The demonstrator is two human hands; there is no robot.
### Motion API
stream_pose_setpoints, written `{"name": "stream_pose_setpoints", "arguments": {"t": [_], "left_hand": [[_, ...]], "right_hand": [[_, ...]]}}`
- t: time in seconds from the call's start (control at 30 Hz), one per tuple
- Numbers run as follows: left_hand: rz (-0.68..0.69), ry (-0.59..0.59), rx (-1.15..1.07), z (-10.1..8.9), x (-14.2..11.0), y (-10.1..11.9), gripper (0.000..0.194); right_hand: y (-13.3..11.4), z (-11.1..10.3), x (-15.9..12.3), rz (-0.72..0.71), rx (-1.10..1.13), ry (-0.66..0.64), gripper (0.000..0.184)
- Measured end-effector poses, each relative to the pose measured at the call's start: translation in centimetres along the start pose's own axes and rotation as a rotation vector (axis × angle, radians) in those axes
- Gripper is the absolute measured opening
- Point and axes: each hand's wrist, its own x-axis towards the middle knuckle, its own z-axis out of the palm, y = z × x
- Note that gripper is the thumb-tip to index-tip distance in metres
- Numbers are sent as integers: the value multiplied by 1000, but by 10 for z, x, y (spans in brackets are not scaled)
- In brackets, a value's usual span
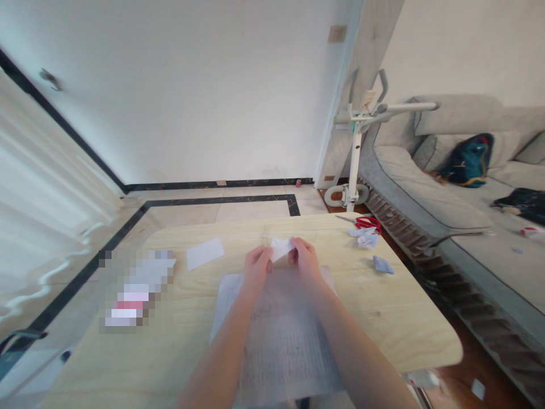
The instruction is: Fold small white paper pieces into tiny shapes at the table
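Note:
A small piece of folded white paper [281, 249] is held up between my two hands over the table. My left hand [258, 262] pinches its left end, and my right hand [304, 257] pinches its right end. Both sets of fingers are closed on it. Beneath my forearms lies a large printed sheet [283, 341], its lines of print blurred. A flat white sheet of paper [205, 253] rests to the left of my hands. Off to the right are crumpled or folded white paper pieces [367, 241] and a separate folded paper piece [383, 264].
Red-handled scissors [368, 224] lie at the table's far right corner. A pixelated item [142, 287] sits on the left side of the wooden table [179, 341]. Beyond the right edge stand a grey sofa [434, 187] and white exercise equipment [354, 159]. A white curtain [46, 199] hangs at left.

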Motion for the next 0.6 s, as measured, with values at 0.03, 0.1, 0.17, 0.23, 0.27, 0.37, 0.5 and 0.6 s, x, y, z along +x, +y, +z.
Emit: {"name": "stream_pose_setpoints", "arguments": {"t": [0.03,0.1,0.17,0.23,0.27,0.37,0.5,0.6], "left_hand": [[0,-2,0,0,0,-1,34],[-4,-10,-5,0,1,-2,34],[-5,-21,-1,-1,1,-3,35],[1,-39,17,-1,1,-3,35],[6,-49,25,-1,1,-3,35],[21,-74,36,-1,0,-2,35],[26,-76,48,-1,-1,-2,35],[22,-78,55,-1,-1,-2,34]], "right_hand": [[-1,0,-1,-12,-11,-5,32],[-4,1,-2,-26,-26,-3,34],[-5,1,-3,-29,-40,3,36],[-5,1,-3,-38,-65,2,35],[-5,1,-3,-42,-81,0,34],[-4,-1,-2,-40,-91,3,31],[-3,-2,-2,-32,-63,8,30],[-2,-1,-2,-33,-19,-8,27]]}}
